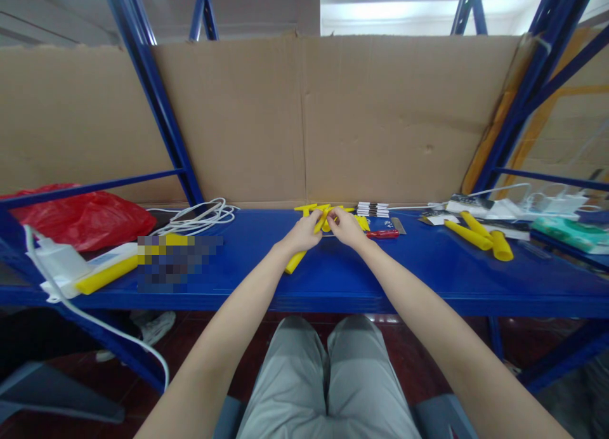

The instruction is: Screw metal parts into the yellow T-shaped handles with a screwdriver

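Over the middle of the blue tabletop, my left hand is closed, pinching a small yellow plastic piece. My right hand meets it from the other side, its fingers bent and closed at the same piece. The fingers hide most of its shape. Below my left hand a yellow tube lies on the table, its upper end covered. Several yellow T-shaped parts lie just behind my hands. To the right of my right hand are a red-handled tool and a flat metal blade.
Stacked white strips with black bands stand at the back. Yellow tubes and a green packet lie right. Left are a red plastic bag, coiled white cable and a yellow tube. Cardboard walls the back.
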`<state>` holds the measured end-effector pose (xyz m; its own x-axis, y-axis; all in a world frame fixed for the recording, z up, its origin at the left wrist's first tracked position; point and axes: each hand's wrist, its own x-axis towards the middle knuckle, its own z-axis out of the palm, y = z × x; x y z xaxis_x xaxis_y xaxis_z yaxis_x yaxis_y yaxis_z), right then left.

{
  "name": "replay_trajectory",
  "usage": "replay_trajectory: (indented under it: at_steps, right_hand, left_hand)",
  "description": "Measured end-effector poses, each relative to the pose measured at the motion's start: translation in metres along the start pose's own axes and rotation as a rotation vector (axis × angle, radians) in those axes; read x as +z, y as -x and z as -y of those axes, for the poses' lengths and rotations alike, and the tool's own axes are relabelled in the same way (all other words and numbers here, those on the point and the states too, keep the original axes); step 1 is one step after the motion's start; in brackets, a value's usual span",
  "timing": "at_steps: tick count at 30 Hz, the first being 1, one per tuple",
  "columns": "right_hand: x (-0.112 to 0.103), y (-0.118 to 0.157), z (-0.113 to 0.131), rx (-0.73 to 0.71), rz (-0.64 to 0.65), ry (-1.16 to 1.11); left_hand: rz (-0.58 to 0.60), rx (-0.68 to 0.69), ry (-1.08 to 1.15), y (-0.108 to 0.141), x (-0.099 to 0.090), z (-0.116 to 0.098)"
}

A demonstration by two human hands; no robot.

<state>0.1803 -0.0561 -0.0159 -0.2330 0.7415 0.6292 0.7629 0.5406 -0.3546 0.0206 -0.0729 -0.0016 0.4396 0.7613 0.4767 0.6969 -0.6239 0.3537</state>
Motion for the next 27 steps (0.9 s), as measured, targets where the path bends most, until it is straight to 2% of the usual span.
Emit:
replay_trajectory:
  at_steps: [5,10,23,27]
  right_hand:
    - [0.001,-0.001,-0.004,-0.020,-0.017,-0.090]
    - [-0.004,0.000,-0.002,-0.032,0.000,-0.053]
    - [-0.015,0.001,0.004,-0.200,0.055,0.232]
    - [-0.016,-0.001,0.004,-0.277,0.070,0.362]
  left_hand:
    - [0.012,0.012,-0.008,-0.001,0.000,0.000]
    - [-0.003,0.006,0.017,-0.001,0.001,-0.001]
    - [-0.036,0.018,0.097,-0.004,0.000,0.000]
    - [-0.003,0.050,0.168,-0.005,0.000,0.003]
